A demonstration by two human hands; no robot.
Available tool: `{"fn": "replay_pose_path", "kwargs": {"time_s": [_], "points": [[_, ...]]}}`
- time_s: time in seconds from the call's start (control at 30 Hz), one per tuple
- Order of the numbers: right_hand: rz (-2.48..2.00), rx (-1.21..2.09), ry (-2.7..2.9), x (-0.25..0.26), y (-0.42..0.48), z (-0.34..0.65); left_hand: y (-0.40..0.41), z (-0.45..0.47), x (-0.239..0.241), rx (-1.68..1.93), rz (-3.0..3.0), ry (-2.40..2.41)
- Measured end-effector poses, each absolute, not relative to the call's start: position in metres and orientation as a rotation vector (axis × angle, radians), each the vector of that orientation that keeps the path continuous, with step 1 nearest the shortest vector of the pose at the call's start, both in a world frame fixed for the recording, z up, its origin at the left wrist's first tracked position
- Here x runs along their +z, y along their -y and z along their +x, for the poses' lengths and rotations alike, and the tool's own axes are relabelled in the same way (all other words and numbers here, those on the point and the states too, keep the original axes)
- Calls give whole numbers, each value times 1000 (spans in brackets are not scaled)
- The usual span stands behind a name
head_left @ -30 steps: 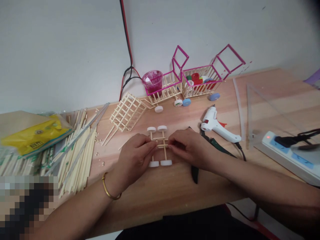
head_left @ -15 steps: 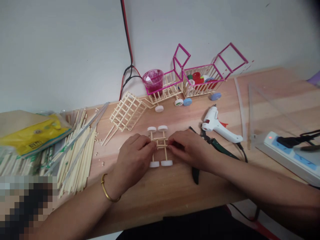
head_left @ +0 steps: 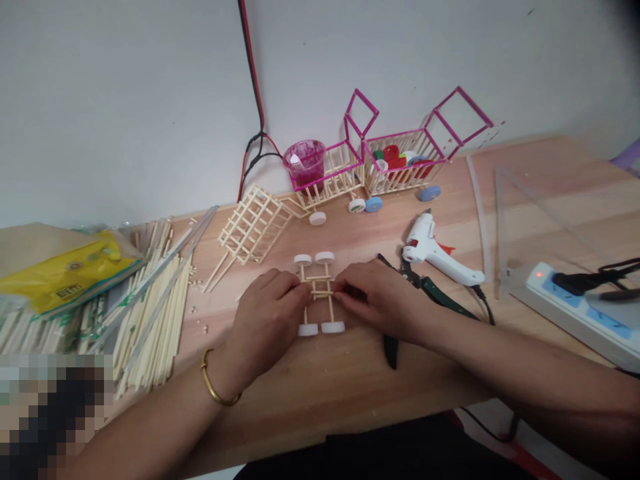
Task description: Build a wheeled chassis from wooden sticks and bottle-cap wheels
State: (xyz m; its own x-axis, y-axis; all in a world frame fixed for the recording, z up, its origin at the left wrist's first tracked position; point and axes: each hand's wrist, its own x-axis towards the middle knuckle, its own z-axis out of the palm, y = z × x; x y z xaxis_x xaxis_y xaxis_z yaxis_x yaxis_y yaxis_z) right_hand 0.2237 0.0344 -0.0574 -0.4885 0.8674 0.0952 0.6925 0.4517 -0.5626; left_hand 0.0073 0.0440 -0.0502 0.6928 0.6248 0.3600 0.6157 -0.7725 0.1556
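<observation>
A small chassis of wooden sticks [head_left: 329, 309] lies on the table, with a white bottle cap [head_left: 333, 327] as a wheel at each axle end. My left hand [head_left: 275, 307], a gold bangle on its wrist, closes its fingertips on the left side of the chassis. Opposite it, my right hand [head_left: 373, 297] pinches at the right end of a crosspiece; its fingertips partly cover the contact. Just right of that hand, dark-handled cutters [head_left: 420, 280] lie partly hidden beneath the forearm. Behind the cutters rests a white glue gun [head_left: 440, 253].
At the back stand two stick carts with pink trim, one holding a pink-stained cup [head_left: 304, 163], the other coloured caps [head_left: 395, 160]. An unpainted stick basket [head_left: 255, 227] leans nearby. Loose sticks [head_left: 155, 320] and a yellow packet [head_left: 75, 270] lie left; a power strip [head_left: 575, 300] sits right.
The view has shifted very slightly. Both hands keep their places at the chassis, with hardly any visible movement.
</observation>
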Motion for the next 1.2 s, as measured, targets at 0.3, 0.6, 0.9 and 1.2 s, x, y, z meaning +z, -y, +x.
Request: {"fn": "replay_pose_path", "kwargs": {"time_s": [0.3, 0.6, 0.9, 1.2], "points": [[-1321, 654, 2324, -59, -35, 224, -43, 8, -50, 609, 2845, -1068], [-1331, 662, 2315, -58, -34, 223, -43, 9, -47, 637, 2803, -1099], [-1322, 665, 2306, -56, -34, 224, -43, 5, -48, 669, 2721, -1129], [-1316, 676, 2306, -56, -34, 223, -42, 5, -47, 698, 2644, -1169]]}}
